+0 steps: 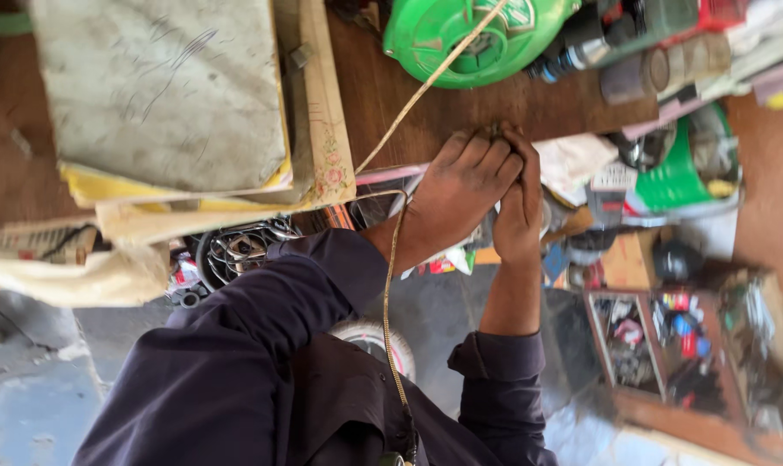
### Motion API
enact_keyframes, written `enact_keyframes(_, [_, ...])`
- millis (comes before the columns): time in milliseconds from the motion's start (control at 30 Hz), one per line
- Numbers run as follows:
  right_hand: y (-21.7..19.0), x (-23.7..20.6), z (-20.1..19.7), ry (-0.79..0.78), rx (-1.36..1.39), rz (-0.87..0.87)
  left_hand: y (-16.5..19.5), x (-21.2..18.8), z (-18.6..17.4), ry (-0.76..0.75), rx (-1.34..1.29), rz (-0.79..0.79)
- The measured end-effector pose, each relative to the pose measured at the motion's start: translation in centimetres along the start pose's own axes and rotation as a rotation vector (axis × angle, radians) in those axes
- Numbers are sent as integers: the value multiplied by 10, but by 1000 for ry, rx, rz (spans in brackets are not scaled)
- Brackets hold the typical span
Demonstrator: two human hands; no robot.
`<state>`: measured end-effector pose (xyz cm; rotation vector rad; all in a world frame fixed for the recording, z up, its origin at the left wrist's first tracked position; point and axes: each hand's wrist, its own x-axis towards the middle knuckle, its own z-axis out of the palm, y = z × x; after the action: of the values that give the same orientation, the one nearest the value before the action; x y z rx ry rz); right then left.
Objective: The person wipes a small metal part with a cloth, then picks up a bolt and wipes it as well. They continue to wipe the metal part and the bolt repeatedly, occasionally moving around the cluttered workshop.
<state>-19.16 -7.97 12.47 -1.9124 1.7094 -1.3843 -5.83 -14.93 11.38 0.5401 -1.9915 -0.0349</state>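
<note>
Both hands met at the edge of the brown wooden counter, fingers bunched tight around something too small and hidden to make out. The left hand lay knuckles up with its fingers curled together, and the right hand pressed against it, pinching at the same spot. A thin tan cord ran in a long slanted line from just beside the left hand across the counter and over the round green plastic housing. A braided yellowish cord hung the other way, from near the left wrist along the dark purple sleeve. A grey scratched board sat well apart on yellowed papers.
</note>
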Motion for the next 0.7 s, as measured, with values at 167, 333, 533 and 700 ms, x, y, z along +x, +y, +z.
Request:
enact_keyframes(167, [3, -10, 16, 95, 14, 20, -4, -4, 2, -9, -6, 12])
enact_keyframes(333, [-3, -8, 27, 147, 61, 41, -2, -4, -3, -59, 19, -5])
enact_keyframes(533, [-8, -18, 48, 241, 20, -45, -3, -6, -5, -97, 71, 35])
enact_keyframes(700, [-6, -33, 65, 339, 155, 78, -3, -6, 0, 6, -12, 40])
